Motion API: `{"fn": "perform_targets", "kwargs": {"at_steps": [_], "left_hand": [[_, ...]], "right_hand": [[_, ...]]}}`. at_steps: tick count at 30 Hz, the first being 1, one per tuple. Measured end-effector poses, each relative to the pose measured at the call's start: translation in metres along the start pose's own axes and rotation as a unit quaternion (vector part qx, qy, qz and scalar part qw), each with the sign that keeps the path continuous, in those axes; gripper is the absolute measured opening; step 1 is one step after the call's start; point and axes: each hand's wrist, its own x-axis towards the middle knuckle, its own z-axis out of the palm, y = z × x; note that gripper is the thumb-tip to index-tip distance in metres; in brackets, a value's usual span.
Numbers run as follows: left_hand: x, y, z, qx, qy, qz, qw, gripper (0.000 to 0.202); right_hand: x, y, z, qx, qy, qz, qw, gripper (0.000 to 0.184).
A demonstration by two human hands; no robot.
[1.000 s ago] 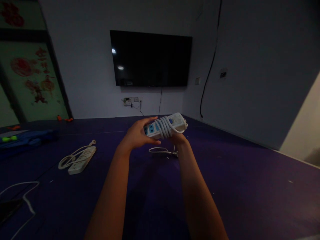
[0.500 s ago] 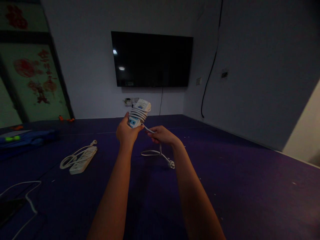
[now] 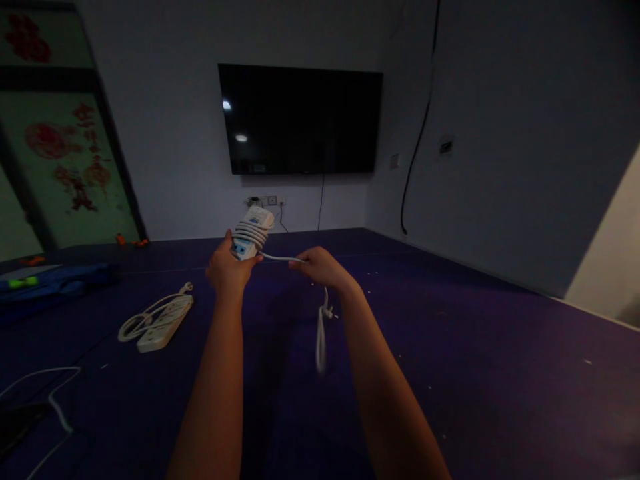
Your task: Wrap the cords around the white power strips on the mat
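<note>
The white plastic power strip [image 3: 253,230] is held upright over the dark purple floor [image 3: 500,347], clasped in the left hand [image 3: 226,269], several turns of white cord [image 3: 280,258] already wound on. The rest is pinched in the right hand [image 3: 320,265], plug end [image 3: 327,312] left dangling unwound.

White power strip [image 3: 251,230] — cord [image 3: 320,337] wound (partly)

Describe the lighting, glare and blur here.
Head view: dim room, dark purple floor; two small light spots glare on the TV; the cord dangling from the right hand is motion-blurred; the power strip in the left hand looks sharper.
</note>
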Motion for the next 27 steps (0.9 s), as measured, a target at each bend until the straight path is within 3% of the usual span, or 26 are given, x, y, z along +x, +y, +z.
{"fn": "perform_targets", "kwargs": {"at_steps": [3,4,7,10,14,18,22,27], "left_hand": [[-0.003,0.009,-0.002,0.03,0.027,-0.063,0.997,0.088],[-0.005,0.013,-0.003,0.044,0.021,-0.05,0.998,0.086],[-0.009,0.025,-0.002,0.098,-0.022,0.044,0.994,0.083],[-0.011,0.033,0.002,0.164,-0.091,0.166,0.968,0.08],[-0.014,0.045,0.003,0.202,-0.174,0.277,0.923,0.075],[-0.025,0.06,-0.009,0.193,-0.202,0.32,0.905,0.068],[-0.042,0.073,-0.028,0.189,-0.254,0.321,0.892,0.061],[-0.05,0.075,-0.042,0.117,-0.31,0.325,0.885,0.09]], "right_hand": [[-0.006,-0.018,-0.003,-0.117,0.037,-0.061,0.991,0.029],[-0.008,-0.024,-0.003,-0.15,0.055,-0.067,0.985,0.027],[-0.012,-0.035,-0.005,-0.223,0.104,-0.068,0.967,0.02],[-0.012,-0.032,-0.01,-0.233,0.129,-0.068,0.961,0.016],[-0.014,-0.013,-0.022,-0.134,0.149,-0.062,0.978,0.012],[-0.022,0.005,-0.032,0.006,0.146,-0.046,0.988,0.023],[-0.028,0.014,-0.037,0.143,0.052,-0.025,0.988,0.031],[-0.027,0.028,-0.036,0.315,-0.042,-0.043,0.947,0.039]]}}
